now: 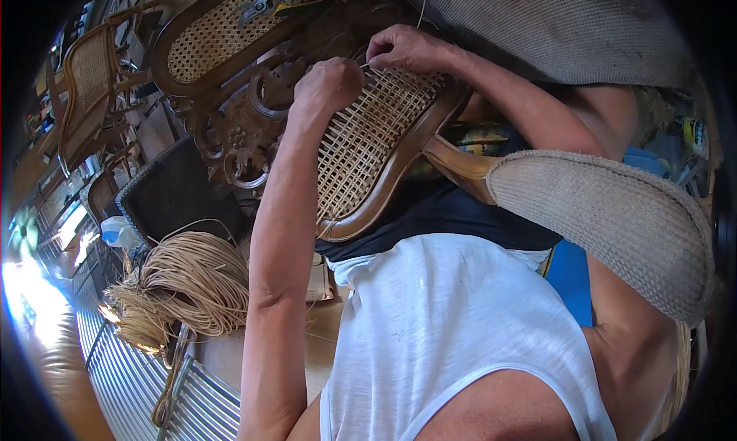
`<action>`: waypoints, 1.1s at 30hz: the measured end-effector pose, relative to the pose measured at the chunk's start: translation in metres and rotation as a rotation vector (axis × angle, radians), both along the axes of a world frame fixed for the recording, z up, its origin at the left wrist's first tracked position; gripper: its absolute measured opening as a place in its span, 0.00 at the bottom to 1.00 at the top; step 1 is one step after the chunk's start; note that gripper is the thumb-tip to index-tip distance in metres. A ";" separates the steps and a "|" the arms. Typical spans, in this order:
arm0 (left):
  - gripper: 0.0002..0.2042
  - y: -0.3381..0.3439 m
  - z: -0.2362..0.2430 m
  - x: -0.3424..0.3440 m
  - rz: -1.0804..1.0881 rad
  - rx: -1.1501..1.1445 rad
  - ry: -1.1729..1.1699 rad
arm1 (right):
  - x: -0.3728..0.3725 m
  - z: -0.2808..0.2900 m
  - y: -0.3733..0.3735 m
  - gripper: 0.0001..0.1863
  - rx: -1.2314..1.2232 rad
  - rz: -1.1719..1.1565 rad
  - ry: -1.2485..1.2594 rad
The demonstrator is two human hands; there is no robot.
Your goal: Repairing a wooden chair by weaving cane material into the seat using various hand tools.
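Observation:
A carved wooden chair frame (pixel 418 151) lies across my lap, its panel filled with woven cane (pixel 359 145). At the far end of this panel my two hands work close together. My right hand (pixel 407 48) is closed in a pinch on a thin pale cane strand (pixel 367 66) at the edge of the weave. Just left of it, my left hand (pixel 332 84) is curled closed over the frame's edge; its fingertips are hidden, so what they hold does not show. Another length of strand rises behind my right hand.
Pliers with yellow handles (pixel 257 7) lie on a second caned panel (pixel 203 46) at the upper left. A coil of cane (pixel 196 284) sits left of my left arm. Woven padded parts (pixel 606 218) stand at the right, and a caned chair (pixel 88 76) at the far left.

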State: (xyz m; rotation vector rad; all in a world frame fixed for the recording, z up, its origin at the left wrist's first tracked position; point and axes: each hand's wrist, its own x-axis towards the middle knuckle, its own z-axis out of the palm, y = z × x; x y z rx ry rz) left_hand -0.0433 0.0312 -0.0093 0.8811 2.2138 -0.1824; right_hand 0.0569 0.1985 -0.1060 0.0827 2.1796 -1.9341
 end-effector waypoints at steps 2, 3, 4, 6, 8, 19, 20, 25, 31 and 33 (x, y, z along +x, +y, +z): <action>0.14 0.011 -0.001 0.005 -0.034 -0.114 0.055 | -0.001 -0.005 -0.003 0.14 0.105 0.008 0.005; 0.14 0.011 -0.004 0.002 -0.034 -0.116 0.058 | -0.004 -0.005 -0.005 0.15 0.211 0.022 0.019; 0.14 0.012 -0.007 -0.003 -0.068 -0.134 0.067 | -0.005 -0.005 -0.004 0.15 0.209 0.022 0.022; 0.14 0.016 -0.005 -0.004 -0.104 -0.152 0.075 | -0.006 -0.007 -0.003 0.16 0.195 0.050 0.001; 0.15 0.027 0.003 -0.002 -0.140 -0.216 0.076 | -0.005 -0.010 0.000 0.16 0.200 0.055 -0.007; 0.18 0.075 0.028 0.009 -0.202 -0.475 0.057 | -0.005 -0.011 0.000 0.13 0.191 0.027 0.040; 0.19 0.076 0.026 0.008 -0.241 -0.509 0.049 | -0.007 -0.009 0.000 0.15 0.186 0.077 -0.011; 0.17 0.091 0.021 0.015 -0.259 -0.451 0.077 | -0.005 -0.017 0.008 0.19 0.205 0.121 0.003; 0.15 0.072 0.006 0.009 -0.146 -0.386 0.052 | -0.001 0.002 0.007 0.19 0.170 0.066 -0.060; 0.13 0.063 -0.002 0.014 -0.120 -0.362 0.051 | 0.005 -0.008 0.013 0.15 0.301 0.070 0.109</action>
